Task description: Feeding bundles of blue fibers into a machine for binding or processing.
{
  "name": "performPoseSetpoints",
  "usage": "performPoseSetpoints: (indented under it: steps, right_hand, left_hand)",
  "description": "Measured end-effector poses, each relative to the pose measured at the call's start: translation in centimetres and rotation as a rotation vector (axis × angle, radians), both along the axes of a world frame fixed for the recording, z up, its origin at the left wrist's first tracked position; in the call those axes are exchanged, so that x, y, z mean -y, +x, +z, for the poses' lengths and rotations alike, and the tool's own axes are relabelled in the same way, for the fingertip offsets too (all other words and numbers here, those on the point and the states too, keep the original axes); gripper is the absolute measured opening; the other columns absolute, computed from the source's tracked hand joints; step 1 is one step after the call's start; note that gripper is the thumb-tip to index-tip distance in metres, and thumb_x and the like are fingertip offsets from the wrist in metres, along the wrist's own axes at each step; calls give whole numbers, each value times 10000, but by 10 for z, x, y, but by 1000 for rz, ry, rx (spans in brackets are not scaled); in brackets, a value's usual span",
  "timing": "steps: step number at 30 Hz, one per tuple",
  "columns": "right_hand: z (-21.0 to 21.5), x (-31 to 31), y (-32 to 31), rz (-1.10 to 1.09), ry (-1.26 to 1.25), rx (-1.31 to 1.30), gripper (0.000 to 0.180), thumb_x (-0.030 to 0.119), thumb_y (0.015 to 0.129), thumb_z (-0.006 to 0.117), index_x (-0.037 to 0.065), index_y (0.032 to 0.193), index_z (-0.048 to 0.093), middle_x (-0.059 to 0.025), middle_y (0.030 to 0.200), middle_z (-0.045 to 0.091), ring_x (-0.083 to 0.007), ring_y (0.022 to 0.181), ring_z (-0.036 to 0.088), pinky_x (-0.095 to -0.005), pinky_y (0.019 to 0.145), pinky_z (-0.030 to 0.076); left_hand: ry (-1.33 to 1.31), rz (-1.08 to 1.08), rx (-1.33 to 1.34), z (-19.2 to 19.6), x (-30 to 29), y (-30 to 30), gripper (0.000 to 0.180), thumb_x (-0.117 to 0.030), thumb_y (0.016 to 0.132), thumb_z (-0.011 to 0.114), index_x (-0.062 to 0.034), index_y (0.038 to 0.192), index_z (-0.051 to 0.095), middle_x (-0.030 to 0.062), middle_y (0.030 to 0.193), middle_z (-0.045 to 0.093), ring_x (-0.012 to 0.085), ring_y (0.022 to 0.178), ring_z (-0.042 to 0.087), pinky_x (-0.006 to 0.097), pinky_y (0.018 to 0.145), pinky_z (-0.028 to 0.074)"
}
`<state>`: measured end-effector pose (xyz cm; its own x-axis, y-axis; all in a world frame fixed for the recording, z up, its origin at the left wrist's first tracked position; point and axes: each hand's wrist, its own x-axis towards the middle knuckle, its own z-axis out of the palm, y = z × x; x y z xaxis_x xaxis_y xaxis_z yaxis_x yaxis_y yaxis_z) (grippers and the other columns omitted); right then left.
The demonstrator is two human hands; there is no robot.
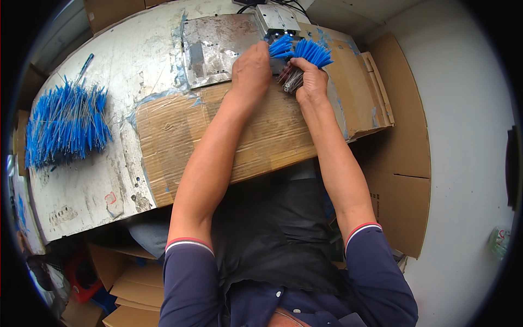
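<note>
My right hand (314,82) is wrapped around a bundle of small blue wire brushes (313,53). Their blue bristles fan out to the upper right, and the bare twisted-wire stems (292,80) stick out below the thumb. Close by on the left, my left hand (251,69) is closed with its fingertips at a smaller cluster of blue brushes (280,47); the fingers hide the stems. Both hands are over the worktable just in front of a metal block fixture (278,19). A large heap of the same brushes (68,125) lies at the table's far left.
A worn metal plate (218,41) lies left of the fixture. Flattened cardboard (180,131) covers the front of the white table (98,188). A cardboard box wall (395,109) stands at the right, beside a white wall (468,136). Folded cartons (139,283) sit under the table.
</note>
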<state>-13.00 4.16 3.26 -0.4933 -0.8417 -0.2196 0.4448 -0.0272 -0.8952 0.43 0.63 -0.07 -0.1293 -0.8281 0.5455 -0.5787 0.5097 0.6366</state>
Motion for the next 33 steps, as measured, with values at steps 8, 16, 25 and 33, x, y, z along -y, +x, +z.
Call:
performPoseSetpoints:
  steps: [8, 16, 25, 33]
  right_hand:
    - [3, -5, -10, 55, 56, -50, 79, -50, 777, 695, -72, 817, 631, -186, 730, 654, -291, 580, 665, -426, 520, 605]
    - [12, -8, -14, 162, 136, -127, 109, -74, 760, 675, -74, 694, 588, -170, 643, 617, -262, 504, 639, -404, 460, 576]
    - [16, 5, -13, 174, 260, -319, 81, -119, 718, 675, -92, 679, 610, -171, 640, 628, -253, 506, 648, -373, 429, 558]
    - [13, 17, -11, 121, 282, -361, 83, -134, 712, 678, -99, 680, 609, -191, 657, 642, -262, 508, 656, -377, 414, 551]
  left_hand:
    - [-43, 49, 141, 2, -4, 0, 126, -20, 879, 541, -12, 1004, 553, 201, 949, 672, 391, 882, 681, 478, 746, 538]
    - [116, 172, -90, 5, 0, 1, 205, -95, 902, 611, -31, 1094, 582, 202, 863, 713, 409, 811, 697, 508, 727, 527]
    - [153, 212, -305, 2, 8, 6, 223, -108, 901, 615, -39, 1111, 579, 224, 829, 702, 434, 791, 690, 515, 717, 514]
    - [154, 232, -291, 6, 3, 5, 144, -167, 991, 560, -48, 1071, 580, 105, 820, 729, 345, 791, 711, 466, 744, 514]
